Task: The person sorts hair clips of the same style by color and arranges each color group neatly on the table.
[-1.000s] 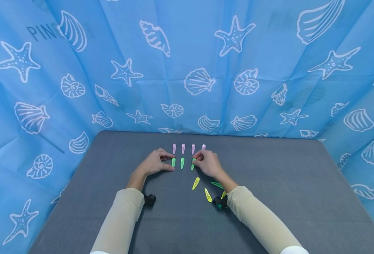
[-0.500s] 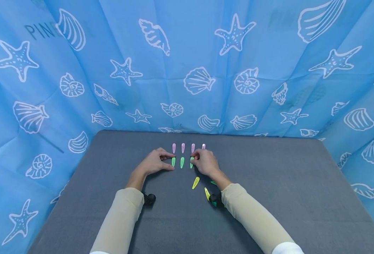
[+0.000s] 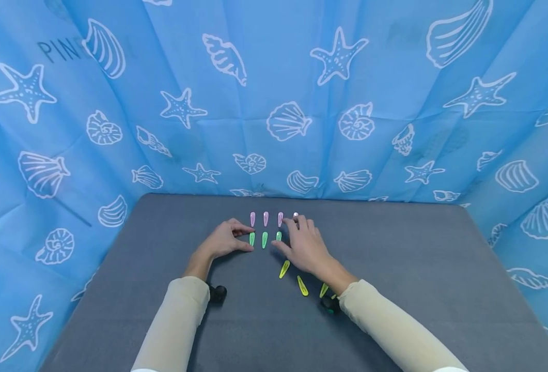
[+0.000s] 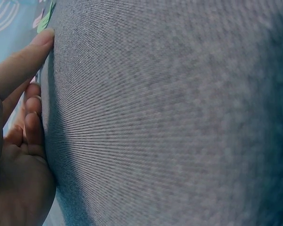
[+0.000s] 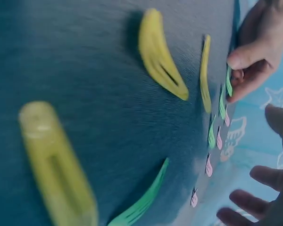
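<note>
My left hand (image 3: 224, 238) holds the leftmost green snap hair clip (image 3: 252, 239) lengthwise, index finger at its far end and thumb at its near end. Beside it lie a middle green clip (image 3: 265, 240) and a right green clip (image 3: 279, 236), all roughly parallel. Over the right one my right hand (image 3: 307, 247) is spread, thumb and index finger apart, nothing between them. Several pink hair clips (image 3: 266, 219) form a row behind the green ones; right fingers partly cover the last. In the left wrist view, the thumb (image 4: 42, 40) overlaps the clips.
Nearer the front lie a yellow hair clip (image 3: 284, 269), a second yellow clip (image 3: 302, 285) and another yellow clip (image 3: 323, 290) by the right wrist. A loose green clip (image 5: 141, 205) shows in the right wrist view. A blue shell-print curtain (image 3: 274, 103) hangs behind the grey table (image 3: 264, 330).
My right hand has let go of the right green clip, which shifted slightly left into the row, and its fingers have spread and drawn back right. The left hand has stayed put.
</note>
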`<state>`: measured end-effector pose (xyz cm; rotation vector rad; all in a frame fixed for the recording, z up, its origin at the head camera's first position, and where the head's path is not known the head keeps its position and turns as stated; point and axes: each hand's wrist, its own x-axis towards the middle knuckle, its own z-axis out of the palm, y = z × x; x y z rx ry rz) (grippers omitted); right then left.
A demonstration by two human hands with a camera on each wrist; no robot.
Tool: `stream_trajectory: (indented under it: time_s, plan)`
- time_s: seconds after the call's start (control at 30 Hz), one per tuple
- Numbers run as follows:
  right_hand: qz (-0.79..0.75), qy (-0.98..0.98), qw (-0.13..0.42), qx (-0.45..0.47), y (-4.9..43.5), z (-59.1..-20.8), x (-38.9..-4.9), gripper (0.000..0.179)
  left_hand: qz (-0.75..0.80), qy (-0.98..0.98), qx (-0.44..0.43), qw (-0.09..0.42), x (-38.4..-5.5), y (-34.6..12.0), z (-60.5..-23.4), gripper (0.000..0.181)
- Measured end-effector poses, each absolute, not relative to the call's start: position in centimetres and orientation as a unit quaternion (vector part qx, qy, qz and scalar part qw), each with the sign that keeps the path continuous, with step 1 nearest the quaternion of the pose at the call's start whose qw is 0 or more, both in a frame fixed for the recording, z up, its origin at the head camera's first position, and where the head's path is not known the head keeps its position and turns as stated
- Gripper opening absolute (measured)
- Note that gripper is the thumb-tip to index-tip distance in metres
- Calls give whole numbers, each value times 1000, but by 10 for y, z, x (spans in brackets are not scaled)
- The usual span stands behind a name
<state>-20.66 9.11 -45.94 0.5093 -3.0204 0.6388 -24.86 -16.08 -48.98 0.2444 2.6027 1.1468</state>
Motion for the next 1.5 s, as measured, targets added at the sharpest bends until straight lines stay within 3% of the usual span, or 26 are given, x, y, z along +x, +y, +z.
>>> stream_trajectory:
  time_s: [0.17,0.47,0.9,1.33,1.5]
  plan:
    - [167,-968,1,187,100,-462,-195,80,398,902,79,148,-248,-161,-489,44]
    - [144,-964,11,224,121,-471,-179,85,399,901,86,151,-249,-162,-490,45]
    - [155,-960,32,230,150,-476,-155,86,402,898,86,155,-249,-163,-489,45]
    - [187,-962,-9,199,177,-472,-144,85,401,899,87,153,-249,-163,-490,44]
    - [193,-962,-9,192,178,-474,-143,75,400,899,86,157,-249,-162,-489,44]
